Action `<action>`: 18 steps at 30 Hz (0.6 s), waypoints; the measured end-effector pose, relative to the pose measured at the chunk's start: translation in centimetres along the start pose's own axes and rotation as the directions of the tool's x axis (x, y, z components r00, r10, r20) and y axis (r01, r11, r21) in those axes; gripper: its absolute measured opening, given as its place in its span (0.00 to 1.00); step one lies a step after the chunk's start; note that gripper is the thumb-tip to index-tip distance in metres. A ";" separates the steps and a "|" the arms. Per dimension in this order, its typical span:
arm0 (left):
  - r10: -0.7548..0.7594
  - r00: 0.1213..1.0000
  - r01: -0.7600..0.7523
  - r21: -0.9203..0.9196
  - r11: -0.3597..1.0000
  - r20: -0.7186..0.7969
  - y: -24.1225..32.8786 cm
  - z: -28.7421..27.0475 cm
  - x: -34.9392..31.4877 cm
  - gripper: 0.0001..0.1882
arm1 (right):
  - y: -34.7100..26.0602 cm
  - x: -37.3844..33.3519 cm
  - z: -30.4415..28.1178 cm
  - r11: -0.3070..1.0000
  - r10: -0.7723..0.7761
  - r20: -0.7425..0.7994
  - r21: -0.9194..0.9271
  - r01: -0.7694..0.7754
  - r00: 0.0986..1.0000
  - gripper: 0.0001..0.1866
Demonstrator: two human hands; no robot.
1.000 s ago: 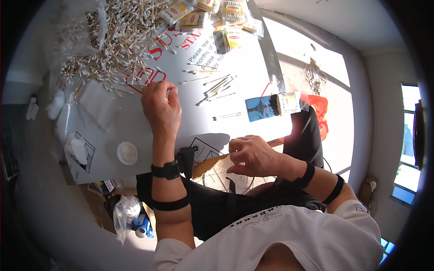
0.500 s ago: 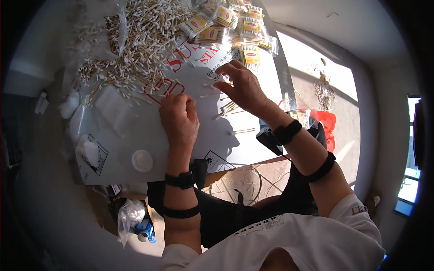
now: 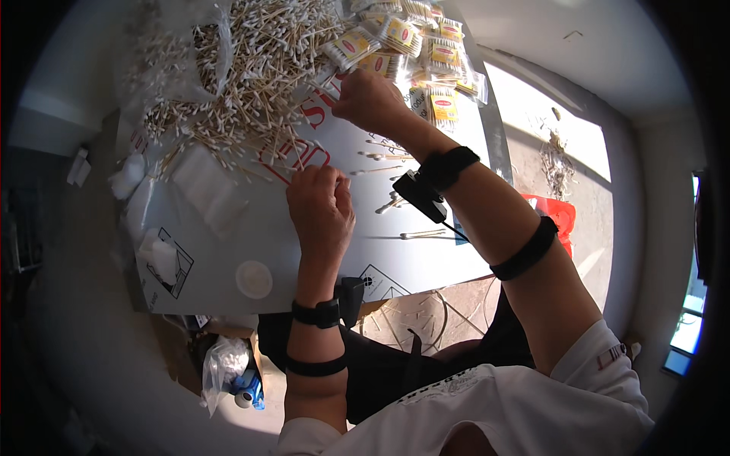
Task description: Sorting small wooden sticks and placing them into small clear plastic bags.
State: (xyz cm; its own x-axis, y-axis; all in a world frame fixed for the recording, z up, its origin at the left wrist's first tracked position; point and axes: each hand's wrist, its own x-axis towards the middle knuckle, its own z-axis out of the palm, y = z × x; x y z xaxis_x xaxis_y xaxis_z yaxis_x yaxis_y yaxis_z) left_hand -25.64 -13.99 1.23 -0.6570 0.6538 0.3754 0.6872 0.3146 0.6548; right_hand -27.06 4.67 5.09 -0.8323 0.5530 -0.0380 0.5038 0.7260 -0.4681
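My left hand (image 3: 322,204) is closed just above the table, its fingers curled together; whatever they may pinch is too small to make out. Farther away, my right hand (image 3: 371,105) has come to the right edge of a large heap of cotton swabs (image 3: 258,68), close to the clear packs. Its fingers are bent inward and partly hidden, so their contents cannot be seen. Between my hands and to the right, several loose swabs (image 3: 384,156) lie spread on the white tabletop (image 3: 342,251). A pair of swabs (image 3: 423,235) rests nearer to me.
Clear packs of swabs with yellow labels (image 3: 443,57) are piled at the far right. A white round lid (image 3: 254,280) and a clear plastic sheet (image 3: 201,182) lie at left. Below the table's left edge stands an open cardboard box (image 3: 179,353); a red bag (image 3: 561,216) is at right.
My right hand has moved away from the loose swabs, forward and left to the heap's edge, and its spread fingers have closed in. My left hand stays closed in nearly the same place.
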 end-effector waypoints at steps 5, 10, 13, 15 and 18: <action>-0.004 1.000 0.003 -0.040 0.999 -0.009 -0.3 0.1 -0.3 0.06 | 3.7 -4.1 -4.1 0.940 -0.287 0.304 -0.093 0.328 0.908 0.08; 0.002 1.000 -0.002 -0.045 0.999 -0.016 -0.2 0.3 -0.3 0.06 | 6.1 -5.9 -4.3 0.938 -0.286 0.292 -0.108 0.329 0.913 0.10; 0.016 1.000 -0.016 -0.028 0.999 -0.026 0.0 0.2 -0.3 0.06 | 6.4 -4.6 -3.5 0.945 -0.301 0.060 0.150 0.289 0.952 0.11; 0.028 0.999 -0.029 -0.038 0.999 -0.027 0.5 0.5 0.0 0.07 | 6.0 -3.0 -2.6 0.942 -0.282 -0.033 0.178 0.283 0.959 0.12; 0.015 1.000 -0.015 -0.007 1.000 -0.019 0.5 0.4 0.0 0.06 | 4.2 -1.7 -0.7 0.928 -0.359 -0.121 0.062 0.368 0.925 0.11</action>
State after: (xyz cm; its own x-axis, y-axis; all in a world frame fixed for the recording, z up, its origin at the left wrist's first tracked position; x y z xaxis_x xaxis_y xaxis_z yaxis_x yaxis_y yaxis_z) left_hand -25.13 -13.56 1.29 -0.6527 0.6449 0.3976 0.6948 0.3002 0.6536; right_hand -23.37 7.10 3.76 -0.9231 0.3005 0.2400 0.1464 0.8517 -0.5032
